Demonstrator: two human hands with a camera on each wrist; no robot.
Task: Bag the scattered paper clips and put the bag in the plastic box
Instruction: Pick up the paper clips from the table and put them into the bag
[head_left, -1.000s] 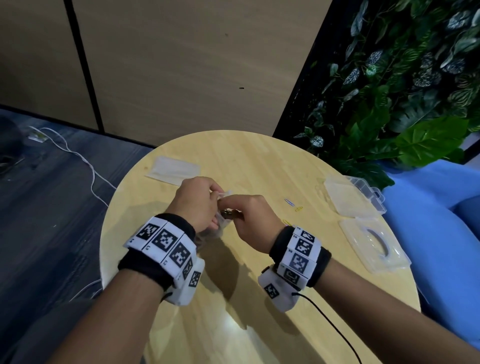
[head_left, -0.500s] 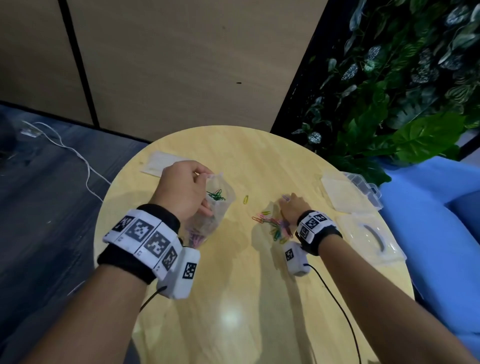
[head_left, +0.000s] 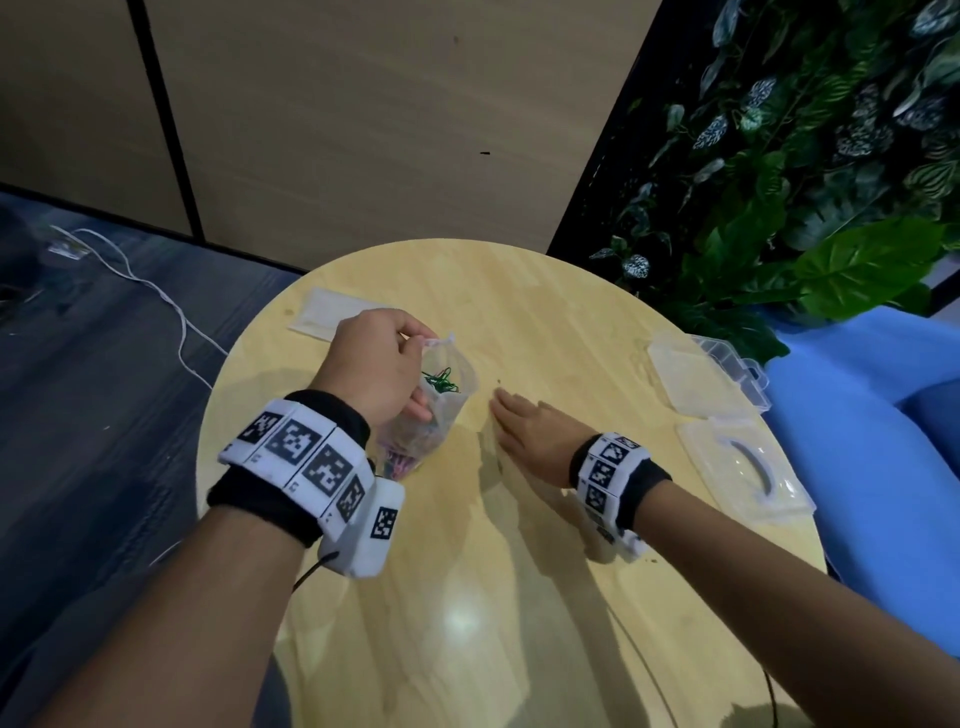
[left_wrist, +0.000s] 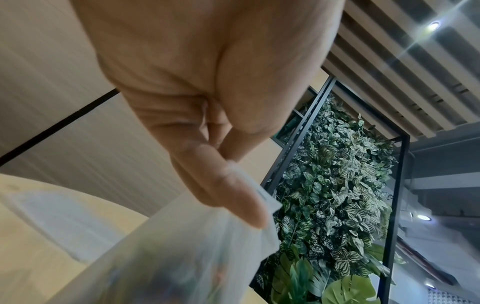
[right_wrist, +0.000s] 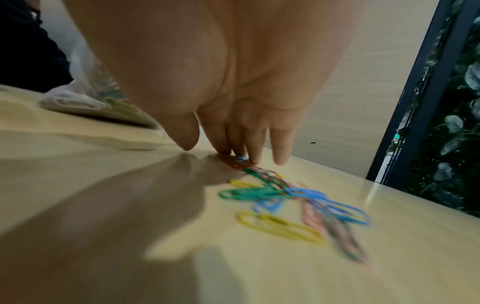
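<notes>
Since half a second ago the right hand (head_left: 524, 435) has slid toward the bag (head_left: 434, 415) and now lies flat, fingers (right_wrist: 255, 142) straight, over the loose paper clips (right_wrist: 291, 201) on the counter (head_left: 519, 597). These lie under its palm, just right of the bag, whose rim the left hand (head_left: 376, 364) pinches open. Well right waits the plastic box (head_left: 701, 382).
</notes>
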